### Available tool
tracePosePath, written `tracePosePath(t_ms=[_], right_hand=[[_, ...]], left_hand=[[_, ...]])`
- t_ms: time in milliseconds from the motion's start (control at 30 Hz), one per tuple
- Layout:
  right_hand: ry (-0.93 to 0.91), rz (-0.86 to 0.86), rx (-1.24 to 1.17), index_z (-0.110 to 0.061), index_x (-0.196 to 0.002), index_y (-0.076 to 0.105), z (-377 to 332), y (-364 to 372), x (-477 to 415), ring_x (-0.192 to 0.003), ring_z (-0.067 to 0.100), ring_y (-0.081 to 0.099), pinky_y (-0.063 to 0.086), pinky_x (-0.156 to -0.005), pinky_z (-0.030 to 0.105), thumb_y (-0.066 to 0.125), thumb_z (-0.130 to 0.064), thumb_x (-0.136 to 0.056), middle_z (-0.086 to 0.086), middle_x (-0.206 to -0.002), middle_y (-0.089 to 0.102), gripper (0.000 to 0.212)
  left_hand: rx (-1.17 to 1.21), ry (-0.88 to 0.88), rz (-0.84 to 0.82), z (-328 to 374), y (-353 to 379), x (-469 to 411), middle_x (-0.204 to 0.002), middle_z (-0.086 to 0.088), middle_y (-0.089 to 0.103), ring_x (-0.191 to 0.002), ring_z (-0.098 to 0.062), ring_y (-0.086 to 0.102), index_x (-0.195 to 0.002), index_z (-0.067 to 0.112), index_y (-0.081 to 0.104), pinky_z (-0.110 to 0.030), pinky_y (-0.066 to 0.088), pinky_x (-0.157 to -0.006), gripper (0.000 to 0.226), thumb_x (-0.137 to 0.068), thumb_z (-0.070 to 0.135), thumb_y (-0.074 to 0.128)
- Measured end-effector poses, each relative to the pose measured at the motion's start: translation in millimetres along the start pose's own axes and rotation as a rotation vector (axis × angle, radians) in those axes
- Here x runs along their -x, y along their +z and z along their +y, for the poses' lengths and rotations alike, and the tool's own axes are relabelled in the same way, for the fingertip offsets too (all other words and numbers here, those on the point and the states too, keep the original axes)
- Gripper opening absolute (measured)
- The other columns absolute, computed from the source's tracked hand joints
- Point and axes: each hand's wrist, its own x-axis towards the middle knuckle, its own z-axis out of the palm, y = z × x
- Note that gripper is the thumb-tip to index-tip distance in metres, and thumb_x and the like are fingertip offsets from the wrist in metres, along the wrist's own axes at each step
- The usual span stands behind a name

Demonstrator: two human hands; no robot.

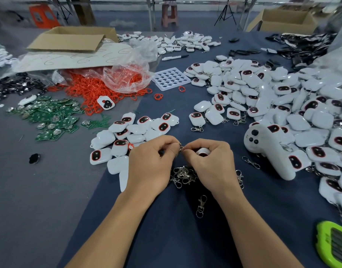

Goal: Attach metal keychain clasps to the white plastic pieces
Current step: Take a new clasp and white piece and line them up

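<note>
Now, left hand (152, 161): your fingers pinch a metal clasp (180, 147), centre frame.
Right hand (210, 161): curled round a white plastic piece (203, 151), apparently touching the clasp.
Clasp pile (183, 176): just below your hands.

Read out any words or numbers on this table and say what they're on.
"22" on the white controller.
Handwritten curls, either "6" or "9", repeated on the white sheet; cannot tell which.
Marker pen: print too small to read.
</note>
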Motion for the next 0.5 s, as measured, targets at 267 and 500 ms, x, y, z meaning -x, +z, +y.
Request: tracePosePath(t_ms=[267,500], right_hand=[[0.000,0.012,-0.085,-0.038,-0.078,0.081,-4.2,0.6,2.1,-0.065,0.004,0.072,0.053,-0.059,0.014,0.083,-0.023,-0.079,-0.013,-0.069,0.076,0.015],[0.019,-0.002,-0.123,-0.033,-0.073,0.080,-4.4,-1.1,0.7,-0.055,0.003,0.064,0.049,-0.054,0.015,0.075,-0.018,-0.079,-0.006,-0.064,0.073,0.017]], left_hand=[[0.002,0.023,-0.029,3.9,-2.4,0.0,-0.075,0.025,0.071,-0.076,-0.004,0.068,-0.092,0.053,0.070,-0.030,0.056,-0.068,0.014,-0.086,0.043,0.062],[-0.040,0.119,-0.016,3.6,0.4,5.0,-0.095,0.049,0.063,-0.090,0.014,0.066,-0.110,0.064,0.060,-0.006,0.049,-0.079,0.047,-0.088,0.025,0.072]])
